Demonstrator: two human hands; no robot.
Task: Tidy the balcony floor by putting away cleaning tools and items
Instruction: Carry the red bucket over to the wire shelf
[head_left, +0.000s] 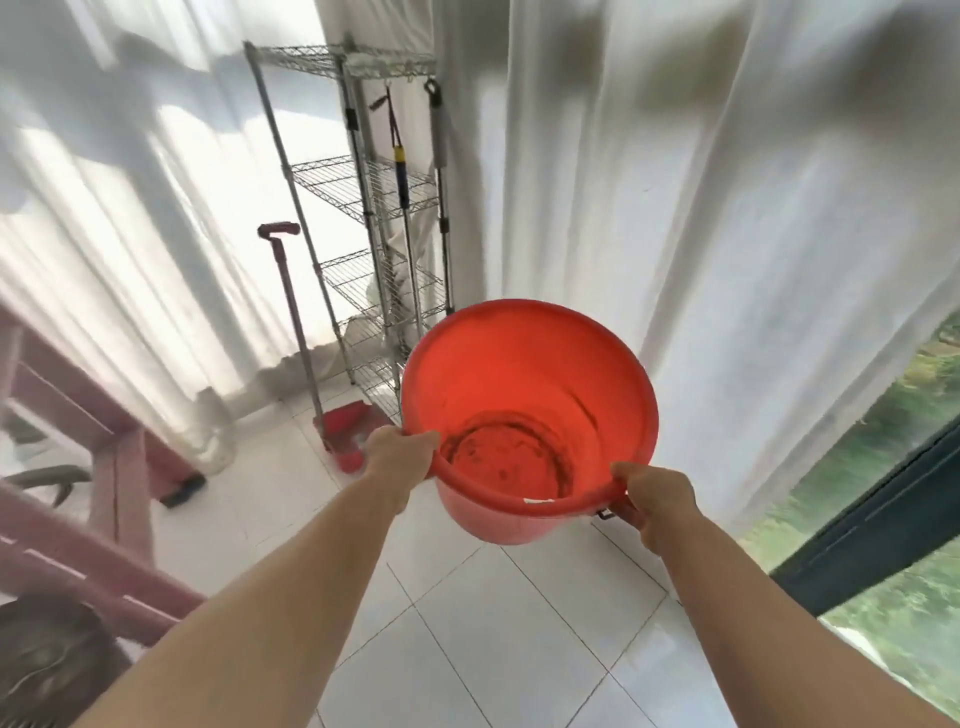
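Note:
An empty red plastic bucket (524, 384) hangs in the air above the white tiled floor, its mouth tipped toward me and a dirty ring showing on its bottom. My left hand (397, 449) grips the rim on the left side. My right hand (657, 501) grips the rim at the right, by the handle mount. A red long-handled dustpan (348, 426) stands on the floor just behind my left hand, next to the wire rack (358, 208).
Two long-handled tools (400, 171) hang on the rack's right side. White curtains (701, 208) cover the back and right. A pinkish wooden frame (119, 467) fills the left. A dark window frame (872, 525) with greenery outside is at the right. Bare tiles (519, 623) lie below.

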